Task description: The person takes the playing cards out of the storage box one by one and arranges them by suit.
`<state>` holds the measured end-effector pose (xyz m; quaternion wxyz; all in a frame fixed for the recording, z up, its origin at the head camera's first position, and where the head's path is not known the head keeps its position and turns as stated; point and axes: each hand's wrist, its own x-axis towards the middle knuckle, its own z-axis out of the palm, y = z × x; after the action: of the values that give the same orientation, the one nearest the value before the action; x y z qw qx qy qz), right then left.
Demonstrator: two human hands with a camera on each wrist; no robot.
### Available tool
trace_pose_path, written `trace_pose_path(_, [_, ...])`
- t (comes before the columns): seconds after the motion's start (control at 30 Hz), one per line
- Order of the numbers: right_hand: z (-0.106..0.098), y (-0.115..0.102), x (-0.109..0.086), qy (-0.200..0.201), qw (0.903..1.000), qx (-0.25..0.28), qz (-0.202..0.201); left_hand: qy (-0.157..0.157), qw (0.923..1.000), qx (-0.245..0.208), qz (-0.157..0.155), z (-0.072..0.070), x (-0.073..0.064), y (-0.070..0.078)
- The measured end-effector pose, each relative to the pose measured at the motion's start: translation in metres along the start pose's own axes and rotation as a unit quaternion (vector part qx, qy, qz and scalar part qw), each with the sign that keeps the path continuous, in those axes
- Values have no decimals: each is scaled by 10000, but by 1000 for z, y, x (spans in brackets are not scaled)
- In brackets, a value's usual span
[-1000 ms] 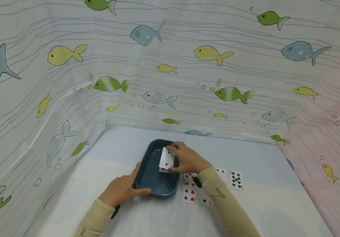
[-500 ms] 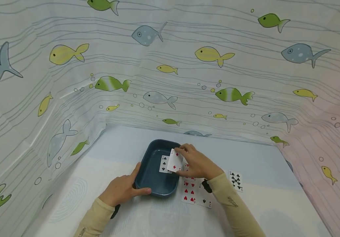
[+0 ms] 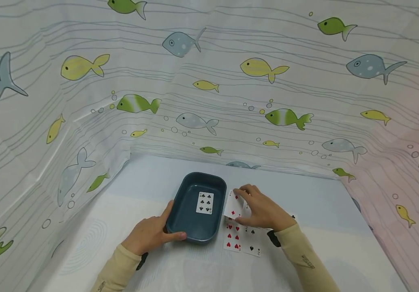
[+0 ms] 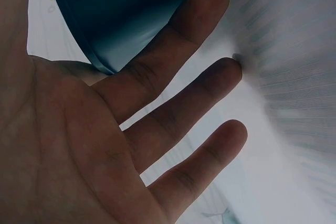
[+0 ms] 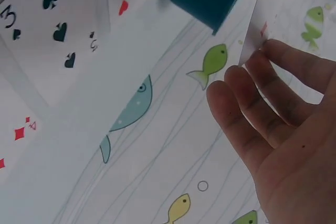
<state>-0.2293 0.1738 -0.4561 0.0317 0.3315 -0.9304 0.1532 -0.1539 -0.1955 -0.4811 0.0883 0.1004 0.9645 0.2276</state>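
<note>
My right hand (image 3: 262,209) pinches a two of diamonds (image 3: 233,205) by its edge, just right of a dark blue tray (image 3: 180,219) and above the cards on the table. The right wrist view shows the fingertips of this hand (image 5: 294,145) at the card's lower edge (image 5: 254,40). A six of clubs (image 3: 205,202) lies face up inside the tray. My left hand (image 3: 149,231) rests against the tray's near left corner, thumb along the front rim. Its fingers are straight and spread in the left wrist view, beside the tray wall (image 4: 89,45).
Right of the tray, a six of hearts (image 3: 233,237) and a two of spades (image 3: 252,241) lie face up. A three of spades (image 5: 55,30) and a four of diamonds (image 5: 21,135) show in the right wrist view. Fish-patterned sheeting (image 3: 227,134) rises behind the table.
My right hand has carried the two of diamonds rightward out of the tray, uncovering the six of clubs. My left hand and the tray have stayed in place.
</note>
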Motion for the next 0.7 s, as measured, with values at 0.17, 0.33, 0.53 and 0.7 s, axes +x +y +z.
trace_pose_path(0.17, [3,7,-16,-4,10000,-94,23,30,10000,7,-5,0,0,0])
trace_pose_path(0.33, [2,14,-31,14,9999,-92,67,19,10000,-23,16,0,0,1])
trace_pose_path(0.53, [0,21,-48,30,9998,-138,113,137,9998,-27,131,1,0,0])
trace_pose_path(0.7, [-1,24,-61,25,9996,-176,217,213,9996,-10,205,1,0,-1])
